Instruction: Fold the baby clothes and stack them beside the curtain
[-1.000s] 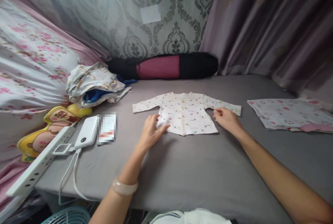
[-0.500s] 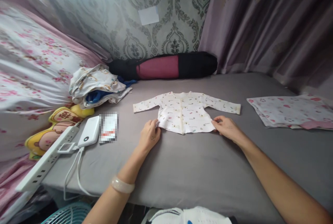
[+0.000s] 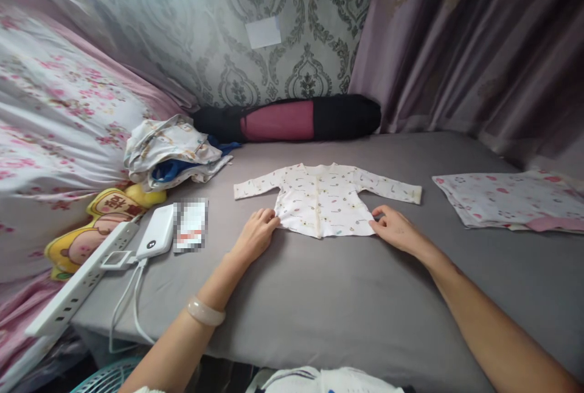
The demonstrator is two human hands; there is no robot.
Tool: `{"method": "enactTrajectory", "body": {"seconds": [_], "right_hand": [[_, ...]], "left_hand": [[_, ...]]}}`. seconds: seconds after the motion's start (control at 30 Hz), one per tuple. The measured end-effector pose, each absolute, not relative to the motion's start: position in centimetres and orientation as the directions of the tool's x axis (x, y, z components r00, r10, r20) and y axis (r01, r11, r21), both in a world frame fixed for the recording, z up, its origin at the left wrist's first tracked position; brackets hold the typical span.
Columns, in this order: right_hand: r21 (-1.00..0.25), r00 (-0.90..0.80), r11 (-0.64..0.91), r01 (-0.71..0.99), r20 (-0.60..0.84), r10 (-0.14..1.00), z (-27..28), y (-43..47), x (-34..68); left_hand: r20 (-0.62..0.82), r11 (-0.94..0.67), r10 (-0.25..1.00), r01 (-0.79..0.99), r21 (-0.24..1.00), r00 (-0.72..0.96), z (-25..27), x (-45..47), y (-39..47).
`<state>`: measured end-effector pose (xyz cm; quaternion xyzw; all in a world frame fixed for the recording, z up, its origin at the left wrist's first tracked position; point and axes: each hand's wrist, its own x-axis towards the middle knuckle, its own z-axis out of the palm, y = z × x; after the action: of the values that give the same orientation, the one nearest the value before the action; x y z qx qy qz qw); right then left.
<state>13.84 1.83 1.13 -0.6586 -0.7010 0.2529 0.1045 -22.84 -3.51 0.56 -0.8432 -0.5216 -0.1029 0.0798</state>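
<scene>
A small white baby shirt with a scattered print and a pale front placket lies spread flat on the grey bed sheet, sleeves out to both sides. At its lower left corner, my left hand is closed with the fingertips on the hem's edge. My right hand pinches at the lower right corner, thumb and forefinger on the side edge. A light bangle sits on my left wrist.
To the right lies a folded printed cloth. A heap of clothes, a power bank, a blurred-out card, a power strip and a yellow plush are at left. A black-and-red bolster lines the wall.
My left hand has shifted slightly left, its fingers now flatter over the hem's corner. My right hand has moved only a little at its corner. The shirt lies nearly as before.
</scene>
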Motion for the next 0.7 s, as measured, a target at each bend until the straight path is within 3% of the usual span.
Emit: {"method": "enactTrajectory", "body": {"seconds": [0.13, 0.27, 0.4, 0.47, 0.6, 0.7], "right_hand": [[-0.299, -0.1, 0.044, 0.953, -0.175, 0.979, 2.2, 1.1, 13.2], [-0.051, -0.18, 0.179, 0.983, -0.018, 0.984, 3.2, 1.1, 10.7], [-0.128, -0.456, 0.467, 0.875, 0.107, 0.884, 2.3, 3.0, 6.1], [-0.126, -0.46, 0.478, 0.869, 0.148, 0.875, 1.1, 4.1, 4.1], [-0.153, -0.4, 0.408, 0.9, 0.081, 0.913, -1.2, 5.5, 2.4], [-0.148, -0.392, 0.395, 0.907, 0.052, 0.919, -2.0, 5.6, 2.4]], "left_hand": [[0.187, -0.409, 0.904, 0.905, 0.114, 0.385, 1.8, -23.2, -3.2], [0.198, -0.369, 0.925, 0.895, 0.251, 0.325, 2.3, -21.4, -1.4], [0.206, -0.398, 0.915, 0.86, 0.32, 0.347, 0.9, -16.8, 1.9], [0.218, -0.375, 0.922, 0.878, 0.298, 0.32, -0.2, -14.6, 3.4], [0.184, -0.187, 0.972, 0.949, 0.253, 0.142, -1.9, -13.2, 4.8], [0.124, -0.13, 0.987, 0.969, 0.21, 0.106, -2.6, -14.2, 4.9]]}}
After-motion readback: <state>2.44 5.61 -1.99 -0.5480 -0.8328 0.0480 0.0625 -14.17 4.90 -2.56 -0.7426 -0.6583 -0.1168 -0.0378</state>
